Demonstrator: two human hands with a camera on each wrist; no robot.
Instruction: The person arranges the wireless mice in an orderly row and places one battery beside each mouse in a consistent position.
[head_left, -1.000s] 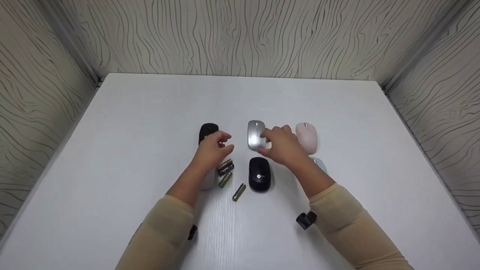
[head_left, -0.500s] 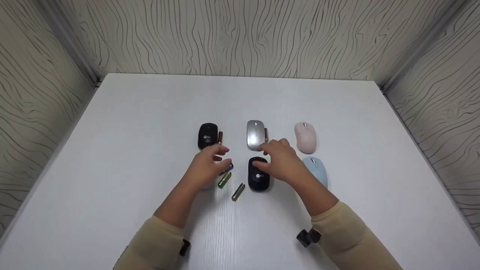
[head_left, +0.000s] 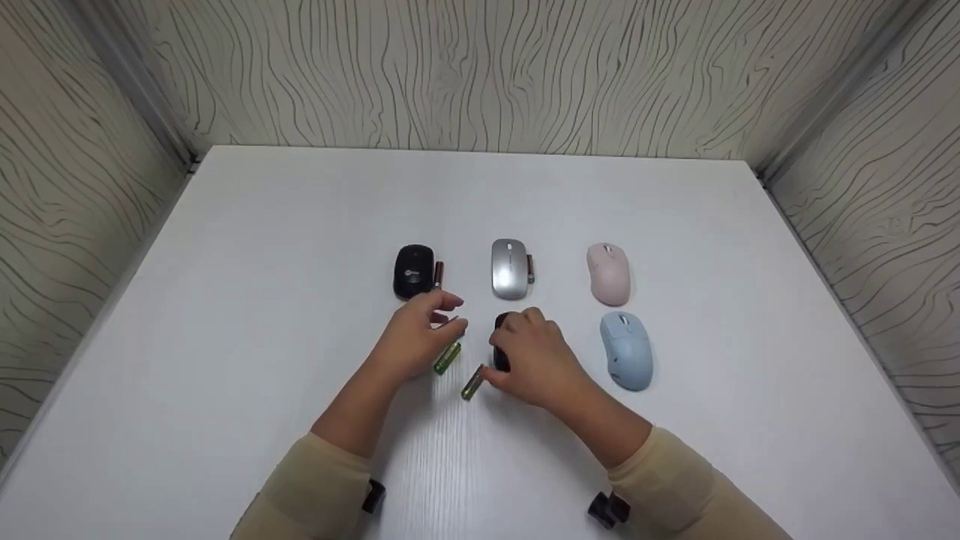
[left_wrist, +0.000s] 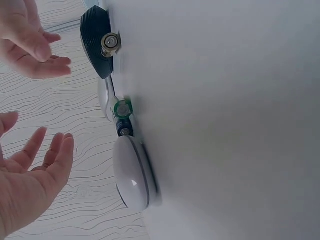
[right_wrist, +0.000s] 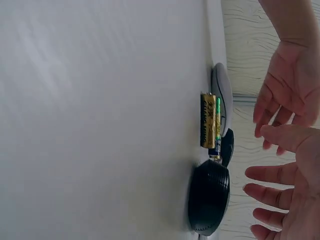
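My left hand (head_left: 412, 334) hovers with loosely bent fingers over the left group and holds nothing. Below it lies a pale grey computer mouse (left_wrist: 131, 172), hidden in the head view. A green battery (head_left: 448, 358) shows by its thumb, and a dark blue battery (left_wrist: 124, 127) lies against that mouse. My right hand (head_left: 534, 356) hangs above a black mouse (head_left: 501, 358), covering most of it. In the right wrist view its fingers are spread and apart from the black mouse. A gold battery (right_wrist: 208, 120) lies at that mouse's left side, near the right thumb in the head view.
On the white table (head_left: 300, 217), another black mouse (head_left: 413, 271) has a reddish battery (head_left: 439, 274) beside it. A silver mouse (head_left: 509, 268) has a battery (head_left: 530, 268) along its right side. Pink (head_left: 609, 274) and light blue (head_left: 627, 350) mice sit at the right.
My right hand has moved from the silver mouse toward me, over the nearer black mouse. My left hand has drawn back from the far black mouse, uncovering it. The mice stay in place.
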